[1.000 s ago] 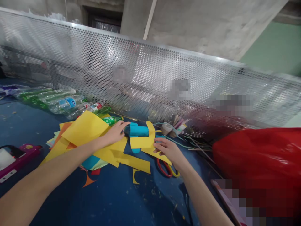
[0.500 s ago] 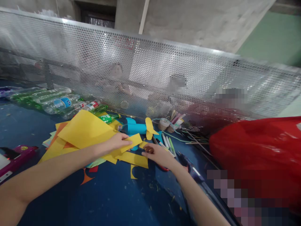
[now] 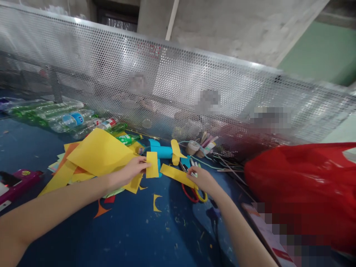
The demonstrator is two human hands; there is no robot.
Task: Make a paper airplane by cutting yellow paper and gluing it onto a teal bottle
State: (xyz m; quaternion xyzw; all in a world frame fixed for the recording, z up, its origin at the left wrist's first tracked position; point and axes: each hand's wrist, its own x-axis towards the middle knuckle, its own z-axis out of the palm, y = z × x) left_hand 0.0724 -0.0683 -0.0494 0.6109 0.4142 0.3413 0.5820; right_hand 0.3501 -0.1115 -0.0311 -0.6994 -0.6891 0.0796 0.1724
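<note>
My left hand (image 3: 135, 167) pinches a small yellow paper rectangle (image 3: 152, 165), held upright above the table. Between the fingers of my right hand (image 3: 202, 179) is the end of a longer yellow paper strip (image 3: 175, 175), which slants toward the left hand. Scissors with red and yellow handles (image 3: 191, 194) lie under the right hand, partly hidden. Just beyond both hands rests a bottle wrapped in blue paper (image 3: 164, 152), with a yellow propeller-shaped piece (image 3: 175, 151) at its right end.
Yellow sheets (image 3: 100, 154) are heaped at the left, beside several plastic bottles (image 3: 73, 119). Paper scraps (image 3: 156, 203) dot the blue table (image 3: 133, 237). Cups with sticks (image 3: 192, 147) stand before the perforated metal screen (image 3: 111, 66). A red bag (image 3: 300, 174) bulges at right.
My right hand has picked up the long yellow strip and moved right with it, uncovering the scissors' handles. My left hand has turned the small yellow rectangle upright.
</note>
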